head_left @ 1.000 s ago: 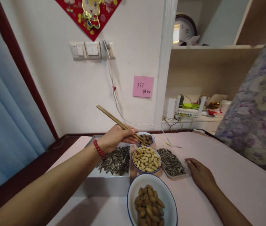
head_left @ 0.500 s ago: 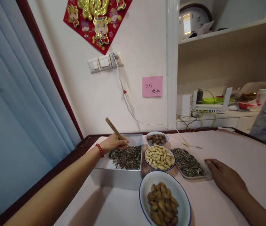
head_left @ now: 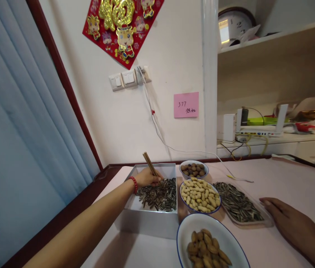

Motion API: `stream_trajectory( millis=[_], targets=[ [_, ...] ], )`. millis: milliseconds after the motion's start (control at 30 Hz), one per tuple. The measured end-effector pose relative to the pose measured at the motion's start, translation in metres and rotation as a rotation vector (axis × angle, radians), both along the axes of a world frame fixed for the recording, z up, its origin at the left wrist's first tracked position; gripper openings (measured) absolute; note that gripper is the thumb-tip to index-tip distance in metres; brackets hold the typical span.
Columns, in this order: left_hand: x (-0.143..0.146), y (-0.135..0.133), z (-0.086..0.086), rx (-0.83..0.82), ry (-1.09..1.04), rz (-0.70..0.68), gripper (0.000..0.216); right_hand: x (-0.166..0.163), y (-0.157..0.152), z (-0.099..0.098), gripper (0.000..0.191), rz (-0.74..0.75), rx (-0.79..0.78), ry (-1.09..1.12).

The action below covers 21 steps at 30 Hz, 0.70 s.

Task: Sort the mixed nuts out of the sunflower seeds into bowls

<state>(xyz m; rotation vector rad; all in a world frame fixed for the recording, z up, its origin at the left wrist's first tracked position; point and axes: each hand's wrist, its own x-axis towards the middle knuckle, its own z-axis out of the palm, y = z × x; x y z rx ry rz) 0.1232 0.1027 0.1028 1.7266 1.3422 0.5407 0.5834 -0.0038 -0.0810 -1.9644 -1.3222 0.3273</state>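
My left hand [head_left: 149,177], with a red bead bracelet on the wrist, is closed around a pair of wooden chopsticks [head_left: 149,163]. It is inside a white box [head_left: 149,223], and the chopsticks slant down to the striped sunflower seeds [head_left: 160,195] there; their lower ends are hidden. My right hand [head_left: 294,223] lies back up at the right end of a clear shallow tray [head_left: 267,222] of sunflower seeds. Its fingers are stretched toward the rim, some of them hidden. Between box and tray stands a bowl of peanuts [head_left: 200,195].
Round brown nuts fill a small bowl [head_left: 182,172] at the back. A larger blue-rimmed bowl [head_left: 184,238] of almond-like nuts stands in front. A white cable [head_left: 191,151] runs from the wall socket onto the table. Beyond the table, shelves hold a router [head_left: 258,129].
The camera view has shifted, so the whole scene sits farther right and lower. My left hand still grips the chopsticks among the seeds, and they stand slightly steeper. The right hand remains beside the tray.
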Motion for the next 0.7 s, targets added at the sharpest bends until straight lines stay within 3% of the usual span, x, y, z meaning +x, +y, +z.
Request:
stream_trajectory(
  millis=[267,700],
  targets=[
    [-0.008,0.007,-0.014,0.003,-0.042,0.049,0.005,0.005,0.000,-0.006,0.058,0.003,-0.036,0.006],
    [-0.006,0.009,-0.018,0.024,-0.050,0.095,0.009,0.005,-0.002,0.000,0.059,-0.019,-0.047,0.010]
  ],
)
